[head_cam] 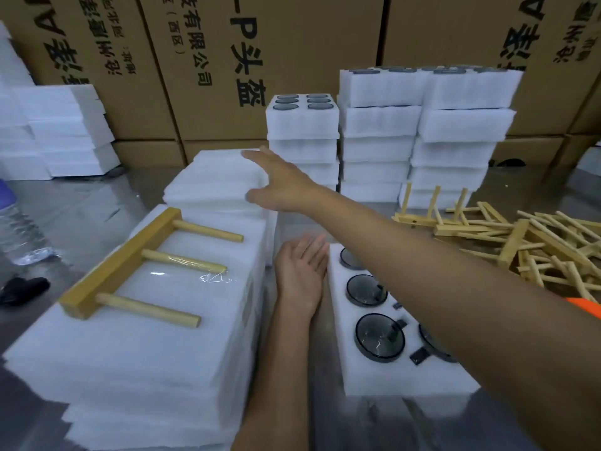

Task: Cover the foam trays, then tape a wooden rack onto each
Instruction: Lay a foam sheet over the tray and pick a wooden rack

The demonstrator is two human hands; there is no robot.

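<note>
Two bare forearms and hands, one strip of orange cloth.

Left hand (300, 268) and right hand (276, 183) both ungloved, with no rings, watch or bands to be seen on fingers or wrists. Forearms uncovered along their whole visible length, free of marks or tape. Only clothing in sight: a narrow edge of bright orange sleeve (585, 306) on the right upper arm, plain and unpatterned, cut off by the frame edge.

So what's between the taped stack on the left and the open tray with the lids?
In the head view, only the left hand and forearm, lying flat on the table between the taped stack and open tray.
</note>
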